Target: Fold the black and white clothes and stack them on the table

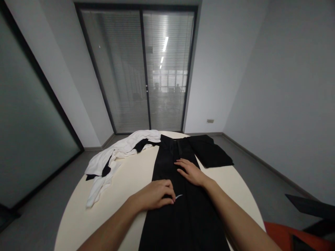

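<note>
A pair of black trousers (pixel 180 219) lies lengthwise on the table, waistband at the far end. My left hand (pixel 159 195) rests on the left side of the trousers, fingers curled and fingertips together. A thin, curved white strip or mark (pixel 179 196) shows right at those fingertips; I cannot tell whether it is held or part of the cloth. Farther up, my right hand (pixel 190 171) lies flat on the trousers with its fingers spread.
A rumpled white garment (pixel 123 144) with black parts lies on the left of the round cream table (pixel 131 174). Folded black cloth (pixel 211 153) lies at the far right. An orange-red chair (pixel 284 235) stands at lower right. Glass doors (pixel 167 76) with blinds are beyond.
</note>
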Available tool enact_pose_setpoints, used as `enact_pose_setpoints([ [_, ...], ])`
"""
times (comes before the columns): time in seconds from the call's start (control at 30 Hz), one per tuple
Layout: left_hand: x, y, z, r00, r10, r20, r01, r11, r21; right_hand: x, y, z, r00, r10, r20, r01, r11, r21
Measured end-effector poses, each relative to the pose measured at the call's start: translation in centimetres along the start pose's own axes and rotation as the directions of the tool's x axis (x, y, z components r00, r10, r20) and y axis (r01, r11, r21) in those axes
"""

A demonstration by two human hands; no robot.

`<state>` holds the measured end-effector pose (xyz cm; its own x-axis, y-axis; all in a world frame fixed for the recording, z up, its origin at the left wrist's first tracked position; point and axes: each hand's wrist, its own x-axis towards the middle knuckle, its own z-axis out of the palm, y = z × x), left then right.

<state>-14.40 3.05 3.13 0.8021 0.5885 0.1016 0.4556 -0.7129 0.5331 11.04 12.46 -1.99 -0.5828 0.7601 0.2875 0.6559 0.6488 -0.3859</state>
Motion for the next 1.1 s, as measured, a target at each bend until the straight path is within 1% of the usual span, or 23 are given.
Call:
enact_pose_setpoints([
  [0.1, 0.3, 0.7, 0.3, 0.999, 0.036, -0.023, -0.035, 0.999, 0.028, -0.1, 0.0, -0.2, 1.000, 0.013, 0.011, -0.013, 1.000, 0.027],
  [0.2, 0.3, 1.1, 0.8, 0.999, 0.039, 0.019, -0.041, 0.994, 0.100, -0.2, -0.2, -0.6, 0.999, 0.020, -0.026, -0.018, 0.998, 0.060],
  [0.27, 0.3, 1.1, 1.1, 0.999, 0.036, 0.028, -0.039, 0.991, 0.126, -0.1, -0.4, -0.7, 0.999, 0.010, -0.044, -0.007, 0.998, 0.055],
  [0.4, 0.3, 0.9, 1.5, 0.998, 0.058, -0.007, -0.056, 0.991, 0.125, 0.3, -0.7, -0.1, 0.999, -0.008, -0.034, 0.008, 1.000, -0.005],
  [0.5, 0.4, 0.7, 1.7, 0.996, 0.087, -0.016, -0.084, 0.989, 0.125, 0.7, -0.7, 0.6, 0.999, 0.014, -0.034, -0.014, 1.000, 0.003],
  [0.6, 0.6, 0.7, 1.7, 0.993, 0.114, -0.005, -0.113, 0.986, 0.125, 1.0, -0.7, 0.9, 0.996, 0.046, -0.070, -0.042, 0.997, 0.058],
  [0.7, 0.7, 0.9, 1.9, 0.992, 0.126, 0.000, -0.125, 0.984, 0.126, 1.0, -0.7, 0.7, 0.989, 0.074, -0.129, -0.061, 0.993, 0.100],
  [0.77, 0.7, 0.9, 2.2, 0.994, 0.108, -0.017, -0.105, 0.984, 0.141, 0.9, -0.5, 0.4, 0.990, 0.069, -0.126, -0.056, 0.993, 0.107],
  [0.83, 0.5, 0.9, 2.5, 0.998, 0.052, -0.019, -0.049, 0.986, 0.158, 0.6, -0.3, 0.2, 0.992, 0.052, -0.119, -0.040, 0.994, 0.102],
  [0.87, 0.5, 0.9, 2.6, 1.000, 0.017, -0.005, -0.016, 0.987, 0.162, 0.5, -0.2, 0.0, 0.990, 0.055, -0.132, -0.043, 0.995, 0.093],
  [0.93, 0.2, 0.9, 2.6, 0.998, -0.039, 0.048, 0.031, 0.988, 0.154, 0.4, -0.1, -0.3, 0.979, 0.102, -0.176, -0.092, 0.994, 0.066],
  [1.0, 0.0, 1.1, 2.1, 0.995, -0.052, 0.082, 0.041, 0.991, 0.129, 0.2, 0.0, -0.7, 0.971, 0.160, -0.177, -0.157, 0.987, 0.034],
  [1.1, -0.2, 1.8, 1.0, 0.997, -0.026, 0.073, 0.020, 0.996, 0.081, 0.1, 0.0, -1.4, 0.976, 0.191, -0.109, -0.189, 0.982, 0.026],
])
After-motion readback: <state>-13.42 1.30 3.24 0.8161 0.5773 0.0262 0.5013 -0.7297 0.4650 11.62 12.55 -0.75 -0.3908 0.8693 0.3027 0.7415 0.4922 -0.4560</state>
